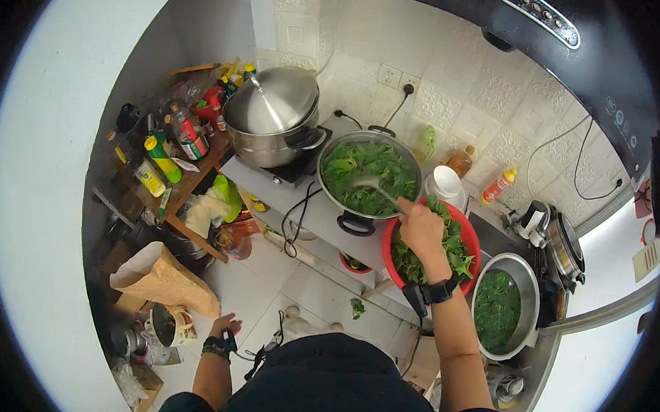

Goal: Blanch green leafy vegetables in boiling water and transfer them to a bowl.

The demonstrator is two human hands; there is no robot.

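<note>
My right hand (421, 230) grips the handle of a metal cooking utensil (385, 192). Its blurred head, perhaps a ladle or spatula, lies among leafy greens (356, 164) in a wide metal pot (419, 175) with black side handles. Beneath my right wrist a red plastic basin (473, 231) holds more leafy greens (452, 248), partly hidden by my forearm. My left hand (225, 325) hangs low over the floor beside a brown paper bag (172, 279). Its fingers are apart and hold nothing.
A lidded steel pot (272, 121) stands on the cooktop at left. At right, a metal basin (534, 302) holds greens in water. Bottles (190, 134) crowd a wooden shelf. A black cable (293, 223) dangles over the counter's front. The range hood (591, 50) overhangs the upper right.
</note>
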